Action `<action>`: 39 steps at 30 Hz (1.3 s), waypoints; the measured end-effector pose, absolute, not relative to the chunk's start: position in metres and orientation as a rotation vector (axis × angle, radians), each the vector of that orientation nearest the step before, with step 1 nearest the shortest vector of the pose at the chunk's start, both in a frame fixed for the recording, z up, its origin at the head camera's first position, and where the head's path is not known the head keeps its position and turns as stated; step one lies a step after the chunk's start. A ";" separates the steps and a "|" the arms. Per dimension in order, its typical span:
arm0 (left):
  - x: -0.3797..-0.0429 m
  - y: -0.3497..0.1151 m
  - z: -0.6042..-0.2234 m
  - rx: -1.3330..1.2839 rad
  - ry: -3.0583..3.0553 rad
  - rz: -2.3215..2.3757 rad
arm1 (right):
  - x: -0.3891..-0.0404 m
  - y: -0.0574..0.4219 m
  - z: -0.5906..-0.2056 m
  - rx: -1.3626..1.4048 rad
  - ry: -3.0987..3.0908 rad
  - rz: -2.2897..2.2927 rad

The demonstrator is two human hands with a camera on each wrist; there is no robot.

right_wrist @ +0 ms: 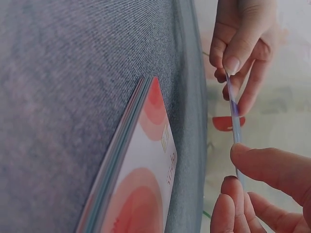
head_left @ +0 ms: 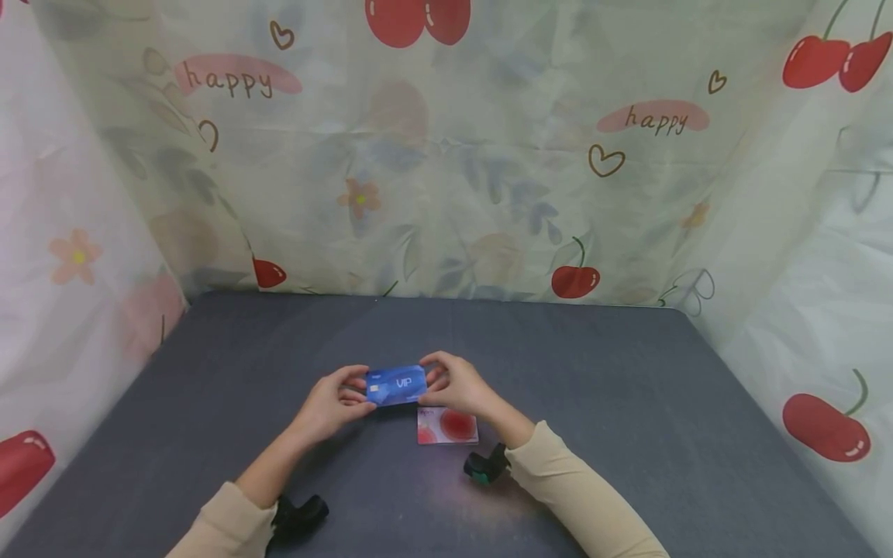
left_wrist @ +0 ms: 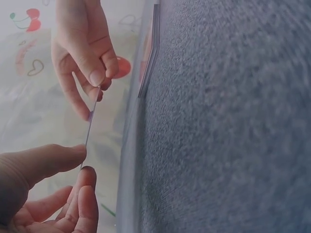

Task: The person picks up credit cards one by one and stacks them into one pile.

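A blue card marked VIP (head_left: 396, 385) is held up off the table between both hands. My left hand (head_left: 333, 403) pinches its left edge between thumb and fingers. At the opposite edge, my right hand (head_left: 456, 385) grips it in the same way. Both wrist views show the card (right_wrist: 236, 128) edge-on, thin and nearly straight. Just below it in the head view lies a stack of cards (head_left: 447, 426), the top one white and pink with red circles. Several layered edges of that stack (right_wrist: 116, 150) show in the right wrist view.
Everything stands on a dark grey cloth-covered table (head_left: 593, 387). A pale curtain (head_left: 446, 155) printed with cherries, hearts and "happy" hangs behind and along both sides. Black wrist devices (head_left: 300, 518) sit under the beige sleeves (head_left: 579, 488).
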State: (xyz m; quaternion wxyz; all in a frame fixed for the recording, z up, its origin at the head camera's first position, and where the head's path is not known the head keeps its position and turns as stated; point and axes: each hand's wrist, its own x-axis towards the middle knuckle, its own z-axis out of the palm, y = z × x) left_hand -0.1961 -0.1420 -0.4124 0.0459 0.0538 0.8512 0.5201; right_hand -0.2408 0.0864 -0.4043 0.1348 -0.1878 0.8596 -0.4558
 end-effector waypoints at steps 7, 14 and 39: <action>-0.196 -0.137 -0.414 0.161 2.598 1.603 | -0.240 0.091 -0.404 -0.527 2.485 -1.332; -0.198 -0.132 -0.415 0.142 2.601 1.586 | -0.240 0.095 -0.406 -0.522 2.499 -1.325; -0.201 -0.118 -0.423 0.177 2.607 1.604 | -0.236 0.110 -0.409 -0.512 2.476 -1.371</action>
